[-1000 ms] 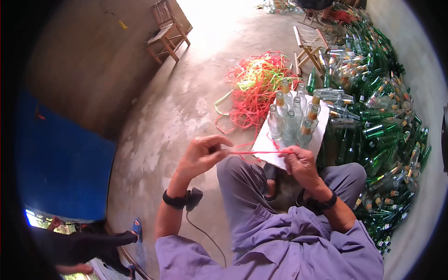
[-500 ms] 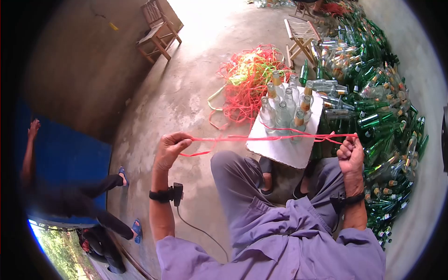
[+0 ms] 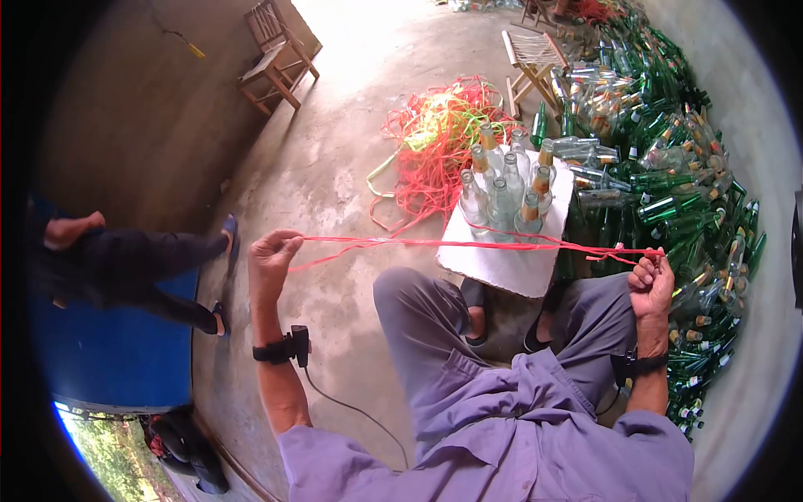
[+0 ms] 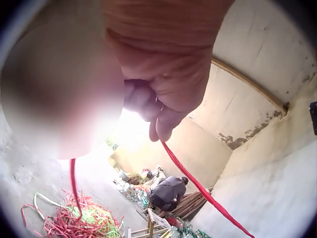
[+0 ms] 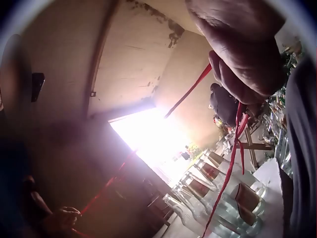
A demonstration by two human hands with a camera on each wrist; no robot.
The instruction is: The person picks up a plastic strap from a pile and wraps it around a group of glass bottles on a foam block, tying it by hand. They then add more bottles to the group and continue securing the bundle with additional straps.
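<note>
A red plastic strap (image 3: 468, 244) stretches nearly level across the front of the person, its strands close together in the middle. The left hand (image 3: 274, 258) pinches one end between thumb and fingers, and in the left wrist view the strap (image 4: 200, 188) runs down from those fingertips. At the other end the right hand (image 3: 652, 289) grips the strap with curled fingers; a short loose tail hangs beside it. Behind the strap, several clear glass bottles (image 3: 500, 205) stand upright in a cluster on a white board (image 3: 527, 266). Some have orange-gold labels at the neck.
A tangled heap of red and yellow-green straps (image 3: 435, 155) lies on the floor beyond the board. Many green and clear bottles (image 3: 669, 205) are piled along the right wall. A folding stool (image 3: 535, 58) and a wooden chair (image 3: 280, 63) stand farther back. Another person's legs (image 3: 159, 268) show at left.
Both hands have moved apart, left hand leftward and right hand rightward, drawing the red strap out between them. The other person at left has moved farther into the room.
</note>
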